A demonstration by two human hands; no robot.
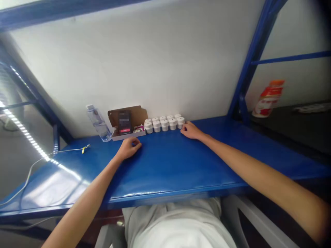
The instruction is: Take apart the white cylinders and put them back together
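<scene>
On the blue tabletop, my left hand (128, 148) rests in front of a small open cardboard box (141, 119). Its fingers curl loosely, with a gap between thumb and forefinger, and nothing shows in them. A dark phone (124, 121) leans upright inside the box, beside some small pink-and-white packets (139, 128). White round-lidded containers (164, 125) stand in two rows to the right of the box. My right hand (191, 131) lies at the right end of these rows, its fingers folded in close to the end container. Whether they touch it I cannot tell.
A clear plastic bottle (99, 124) stands tilted in view left of the box. A white cable (62, 151) with a yellow tie crosses the left side. Blue frame posts (248, 69) flank the table. A red-and-white bottle (268, 100) stands on a dark surface at right.
</scene>
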